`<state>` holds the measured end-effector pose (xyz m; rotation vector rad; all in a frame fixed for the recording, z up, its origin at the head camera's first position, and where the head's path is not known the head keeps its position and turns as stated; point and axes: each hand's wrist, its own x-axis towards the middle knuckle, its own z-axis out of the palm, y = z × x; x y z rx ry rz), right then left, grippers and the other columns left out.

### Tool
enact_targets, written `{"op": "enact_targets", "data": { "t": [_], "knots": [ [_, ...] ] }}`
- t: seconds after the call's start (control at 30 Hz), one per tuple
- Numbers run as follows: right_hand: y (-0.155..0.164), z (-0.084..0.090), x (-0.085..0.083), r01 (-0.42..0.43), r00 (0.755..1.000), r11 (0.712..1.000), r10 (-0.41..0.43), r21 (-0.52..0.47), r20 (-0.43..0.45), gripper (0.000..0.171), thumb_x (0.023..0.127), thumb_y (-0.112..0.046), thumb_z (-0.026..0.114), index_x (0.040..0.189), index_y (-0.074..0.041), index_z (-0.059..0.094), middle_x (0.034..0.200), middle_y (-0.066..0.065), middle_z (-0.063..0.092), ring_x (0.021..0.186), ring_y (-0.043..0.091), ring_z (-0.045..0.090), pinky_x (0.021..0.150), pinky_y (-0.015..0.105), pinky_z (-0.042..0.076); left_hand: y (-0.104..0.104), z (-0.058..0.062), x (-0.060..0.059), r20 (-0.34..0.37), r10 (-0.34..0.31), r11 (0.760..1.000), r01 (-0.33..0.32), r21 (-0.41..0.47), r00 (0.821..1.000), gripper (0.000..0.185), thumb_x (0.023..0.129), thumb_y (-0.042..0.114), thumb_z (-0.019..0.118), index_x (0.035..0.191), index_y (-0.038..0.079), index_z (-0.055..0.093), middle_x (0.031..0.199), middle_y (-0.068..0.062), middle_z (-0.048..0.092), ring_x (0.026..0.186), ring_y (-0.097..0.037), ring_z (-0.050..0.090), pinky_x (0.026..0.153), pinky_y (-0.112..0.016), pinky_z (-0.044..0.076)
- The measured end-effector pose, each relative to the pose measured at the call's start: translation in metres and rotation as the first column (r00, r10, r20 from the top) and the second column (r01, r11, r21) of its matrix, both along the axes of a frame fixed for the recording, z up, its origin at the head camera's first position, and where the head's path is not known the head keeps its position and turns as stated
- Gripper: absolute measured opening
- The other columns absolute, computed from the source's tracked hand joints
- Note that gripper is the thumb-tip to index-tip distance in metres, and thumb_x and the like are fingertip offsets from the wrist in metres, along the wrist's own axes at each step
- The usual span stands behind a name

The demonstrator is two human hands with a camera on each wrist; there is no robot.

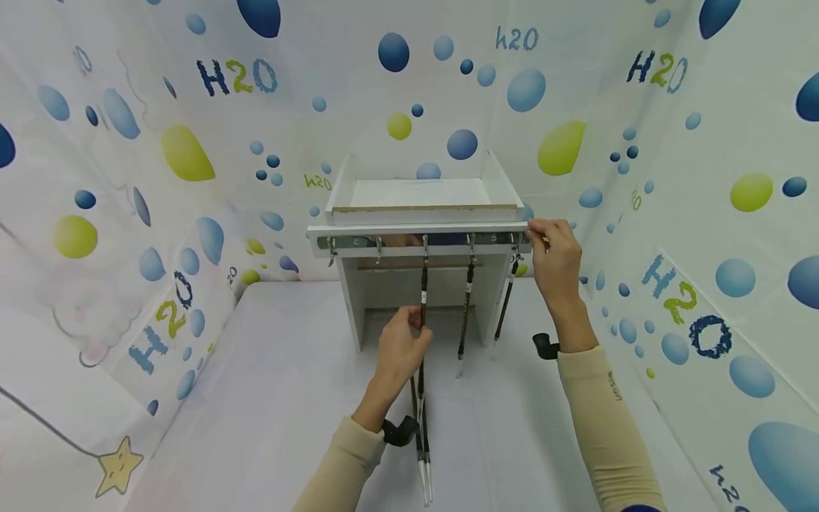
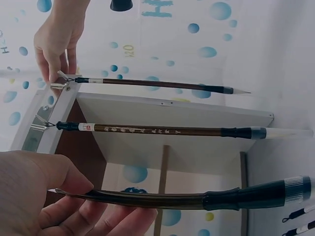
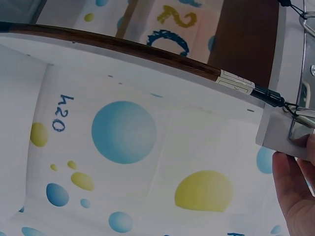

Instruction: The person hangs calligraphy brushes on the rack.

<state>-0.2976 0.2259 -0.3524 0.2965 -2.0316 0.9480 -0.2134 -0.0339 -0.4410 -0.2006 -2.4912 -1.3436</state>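
My left hand (image 1: 402, 345) pinches the handle of a calligraphy brush (image 2: 221, 200) between thumb and fingers. In the head view this brush hangs upright below the middle hook (image 1: 425, 243). To its right, a second brush (image 1: 466, 313) and a third brush (image 1: 507, 302) hang by loops from hooks, bristles downward. My right hand (image 1: 557, 259) grips the right end of the white rack's front rail (image 1: 320, 232). Beside that hand, the third brush's loop (image 3: 290, 105) sits on its hook in the right wrist view.
Two more brushes (image 1: 427, 434) lie on the white table (image 1: 275, 398) in front of the rack, partly behind the left wrist. The two left hooks (image 1: 379, 250) carry no brush. An open white tray (image 1: 419, 192) tops the rack. Printed sheets enclose the table.
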Motion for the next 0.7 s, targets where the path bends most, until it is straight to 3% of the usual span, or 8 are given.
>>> {"op": "enact_targets", "data": {
  "t": [0.27, 0.53, 0.7],
  "knots": [
    [0.000, 0.000, -0.001, 0.005, 1.000, 1.000, -0.005, -0.007, 0.001, 0.025, 0.098, -0.008, 0.061, 0.118, 0.003, 0.069, 0.111, 0.019, 0.064, 0.105, 0.030, 0.066, 0.093, 0.039, 0.057, 0.001, -0.008, -0.009, 0.041, -0.045, 0.999, 0.044, 0.023, 0.998, 0.034, 0.093, 0.010, 0.061, 0.126, 0.002, 0.059, 0.103, -0.010, 0.068, 0.061, -0.007, 0.055, 0.048, -0.020, 0.043],
    [0.000, -0.001, -0.002, 0.006, 1.000, 1.000, -0.006, -0.011, 0.007, 0.025, 0.098, -0.008, 0.060, 0.119, 0.002, 0.069, 0.112, 0.018, 0.064, 0.106, 0.030, 0.066, 0.093, 0.039, 0.057, 0.002, -0.013, -0.021, 0.003, -0.063, 0.998, 0.063, 0.023, 0.998, 0.032, 0.094, 0.007, 0.060, 0.125, -0.001, 0.058, 0.104, -0.015, 0.069, 0.069, -0.016, 0.064, 0.052, -0.022, 0.048],
    [0.000, -0.001, -0.002, 0.001, 1.000, 1.000, -0.001, -0.011, 0.005, 0.025, 0.098, -0.008, 0.060, 0.118, 0.003, 0.069, 0.113, 0.019, 0.064, 0.106, 0.030, 0.066, 0.093, 0.038, 0.057, 0.002, -0.017, -0.032, 0.005, -0.058, 0.998, 0.058, 0.017, 0.998, 0.030, 0.093, 0.005, 0.060, 0.122, -0.002, 0.059, 0.106, -0.016, 0.069, 0.083, -0.025, 0.071, 0.062, -0.027, 0.055]
  ]
}}
